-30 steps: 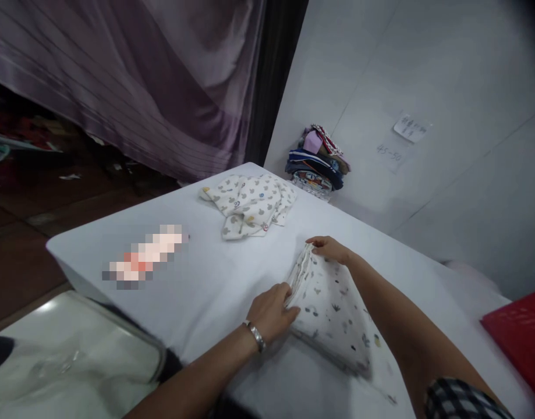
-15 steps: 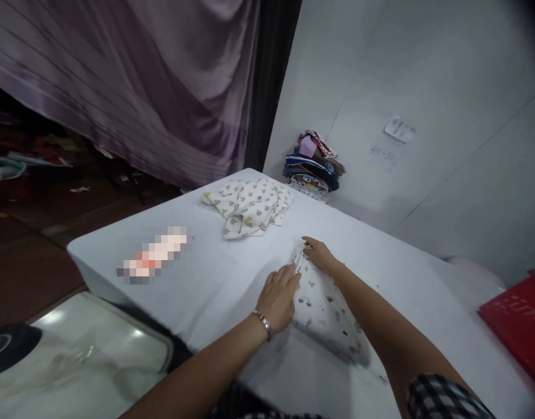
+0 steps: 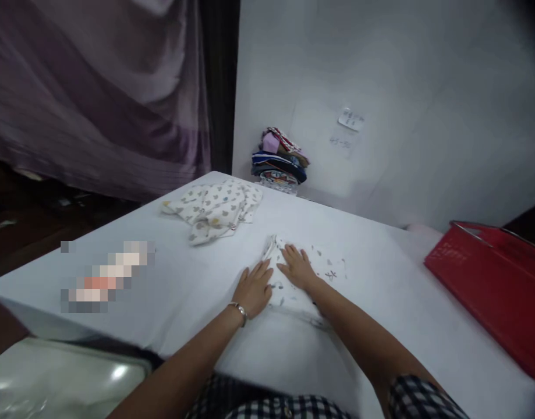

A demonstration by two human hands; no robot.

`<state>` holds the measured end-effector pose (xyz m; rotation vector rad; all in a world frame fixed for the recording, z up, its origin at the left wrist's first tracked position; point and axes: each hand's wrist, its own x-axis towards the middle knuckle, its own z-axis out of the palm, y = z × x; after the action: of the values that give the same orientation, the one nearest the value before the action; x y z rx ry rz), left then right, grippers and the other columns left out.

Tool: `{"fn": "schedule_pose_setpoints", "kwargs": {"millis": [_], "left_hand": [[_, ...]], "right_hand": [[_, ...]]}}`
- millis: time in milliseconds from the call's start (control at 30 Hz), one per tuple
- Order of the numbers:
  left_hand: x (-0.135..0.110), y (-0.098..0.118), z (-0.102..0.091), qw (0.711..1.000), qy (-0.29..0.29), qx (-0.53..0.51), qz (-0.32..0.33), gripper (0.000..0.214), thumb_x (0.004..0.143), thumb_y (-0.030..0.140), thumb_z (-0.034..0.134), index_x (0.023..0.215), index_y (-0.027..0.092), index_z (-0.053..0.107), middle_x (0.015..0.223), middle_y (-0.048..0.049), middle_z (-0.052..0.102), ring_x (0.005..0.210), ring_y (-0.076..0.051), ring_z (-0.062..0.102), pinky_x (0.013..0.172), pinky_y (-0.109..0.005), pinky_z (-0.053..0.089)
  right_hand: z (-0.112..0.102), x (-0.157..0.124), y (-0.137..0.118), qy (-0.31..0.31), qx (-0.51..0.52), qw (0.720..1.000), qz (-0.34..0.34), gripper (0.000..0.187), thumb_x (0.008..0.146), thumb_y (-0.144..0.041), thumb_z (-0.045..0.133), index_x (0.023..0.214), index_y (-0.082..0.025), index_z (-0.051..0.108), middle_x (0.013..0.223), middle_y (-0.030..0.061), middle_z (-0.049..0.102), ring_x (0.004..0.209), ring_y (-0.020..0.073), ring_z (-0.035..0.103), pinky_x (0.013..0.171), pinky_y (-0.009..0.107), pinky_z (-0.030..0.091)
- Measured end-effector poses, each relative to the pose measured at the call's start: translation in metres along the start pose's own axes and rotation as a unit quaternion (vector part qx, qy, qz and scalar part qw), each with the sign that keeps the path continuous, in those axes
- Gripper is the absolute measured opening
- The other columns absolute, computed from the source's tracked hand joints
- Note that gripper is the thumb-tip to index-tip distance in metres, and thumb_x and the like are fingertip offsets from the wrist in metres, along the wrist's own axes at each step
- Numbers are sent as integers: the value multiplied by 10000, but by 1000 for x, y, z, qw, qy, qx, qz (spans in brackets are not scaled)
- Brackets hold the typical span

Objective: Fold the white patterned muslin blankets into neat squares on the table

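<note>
A folded white cloth with small dark prints (image 3: 326,269) lies on the white table (image 3: 197,291) in front of me. My left hand (image 3: 252,289) rests flat at the cloth's left edge, fingers stretched out, with a metal bracelet on the wrist. My right hand (image 3: 297,267) presses flat on top of the cloth, fingers spread. Neither hand holds anything. A second, crumpled white garment with grey mouse-head prints (image 3: 215,207) lies farther back on the table.
A stack of folded colourful clothes (image 3: 279,160) sits at the table's far corner against the white wall. A red basket (image 3: 494,285) stands at the right. A purple curtain (image 3: 96,99) hangs at the left. A clear plastic sheet (image 3: 53,384) lies at the lower left.
Both hands went from gripping the cloth's edge to lying flat on it. The view has swung right, bringing the red basket further in.
</note>
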<state>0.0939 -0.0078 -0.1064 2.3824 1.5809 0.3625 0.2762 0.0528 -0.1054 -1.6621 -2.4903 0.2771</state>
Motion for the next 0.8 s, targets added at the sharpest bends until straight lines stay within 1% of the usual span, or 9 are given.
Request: {"fn": "schedule_pose_setpoints", "kwargs": {"millis": [67,200,300,400,500,600,667,733,800], "left_hand": [[1,-1,-4,1000,-13,14,-5,515,793,211,357,1307,228,391,1479,-3,199,1347,-195,193,1076,-487,193],[8,12,-17,998,-49,34,-23,481,800,252,376,1278,230,428,1468,-23,236,1342,-230,208,1061,-524,186],[28,35,-24,998,-28,45,-19,489,840,395,359,1285,203,430,1457,-65,261,1351,-249,174,1072,-511,156],[57,50,-20,999,-1,51,17,590,846,507,319,1338,186,368,1479,-63,196,1365,-232,118,1098,-464,96],[82,42,-7,997,-33,58,-30,679,834,556,294,1379,150,300,1490,-74,137,1370,-250,73,1096,-477,85],[92,24,6,995,-61,56,-60,738,823,594,250,1403,138,242,1497,-64,84,1373,-257,23,1084,-499,119],[94,17,11,995,-58,53,-58,756,816,610,237,1408,140,226,1499,-53,64,1373,-258,4,1075,-504,151],[94,14,12,996,-57,46,-55,760,810,616,248,1408,146,227,1499,-47,61,1373,-259,-2,1063,-506,187],[96,14,11,997,-52,27,-52,753,801,611,296,1397,153,257,1497,-46,81,1374,-255,7,1063,-487,202]], "right_hand": [[-7,-5,2,-10,13,1000,3,604,896,-534,264,1387,-182,288,1478,72,163,1363,206,74,1078,468,65],[-34,-29,13,48,19,999,16,630,897,-553,220,1402,-179,253,1485,61,128,1366,189,35,1086,445,31],[-46,-52,32,75,5,994,78,643,896,-550,223,1400,-152,255,1482,84,136,1366,199,42,1084,445,32],[-42,-68,53,75,-9,986,147,656,891,-543,252,1397,-126,256,1481,103,130,1364,222,44,1076,464,42],[-27,-77,71,43,-3,980,192,665,887,-545,261,1410,-137,219,1487,85,103,1365,215,37,1074,464,66],[-13,-81,80,36,20,977,208,660,884,-553,258,1420,-173,189,1491,56,75,1366,189,17,1077,457,69],[-10,-81,83,53,46,977,201,652,877,-548,294,1415,-189,209,1489,50,82,1366,183,11,1080,462,41],[-11,-80,85,77,115,971,193,638,851,-530,382,1392,-208,279,1482,46,129,1366,191,40,1081,469,17],[-14,-83,88,125,220,947,197,618,809,-499,475,1350,-218,372,1471,37,185,1363,196,74,1091,447,20]]}}
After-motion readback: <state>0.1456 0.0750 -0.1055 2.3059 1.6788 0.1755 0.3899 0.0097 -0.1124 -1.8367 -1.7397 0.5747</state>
